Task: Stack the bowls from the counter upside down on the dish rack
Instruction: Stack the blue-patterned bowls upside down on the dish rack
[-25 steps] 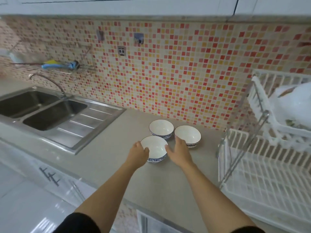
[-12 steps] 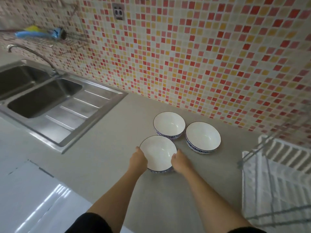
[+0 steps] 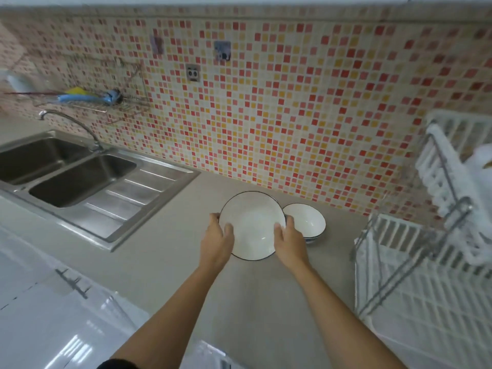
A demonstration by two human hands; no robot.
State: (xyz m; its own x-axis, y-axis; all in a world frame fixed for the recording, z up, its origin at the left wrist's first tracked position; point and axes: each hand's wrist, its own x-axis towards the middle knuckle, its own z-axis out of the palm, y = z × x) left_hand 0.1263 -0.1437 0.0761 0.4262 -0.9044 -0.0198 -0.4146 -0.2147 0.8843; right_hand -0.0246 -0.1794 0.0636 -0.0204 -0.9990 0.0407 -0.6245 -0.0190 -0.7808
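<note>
A white bowl [image 3: 253, 225] with a dark rim is held above the grey counter, its opening facing me. My left hand [image 3: 218, 239] grips its left edge and my right hand [image 3: 288, 242] grips its right edge, thumbs inside the rim. A second white bowl [image 3: 306, 222] stands upright on the counter just right of it, partly behind my right hand. The third bowl is hidden behind the lifted one. The white two-tier dish rack [image 3: 426, 275] stands at the right, its lower shelf bare.
A steel double sink [image 3: 80, 179] with a curved tap [image 3: 69, 122] lies at the left. A wire wall shelf [image 3: 87, 99] holds a blue and yellow item. Something white [image 3: 482, 166] sits on the rack's upper tier. A mosaic tile wall backs the counter [image 3: 253, 302].
Both hands have closed on the nearest bowl and lifted it off the counter, so it now covers the back bowl. The view has tilted up and the rack shows more fully.
</note>
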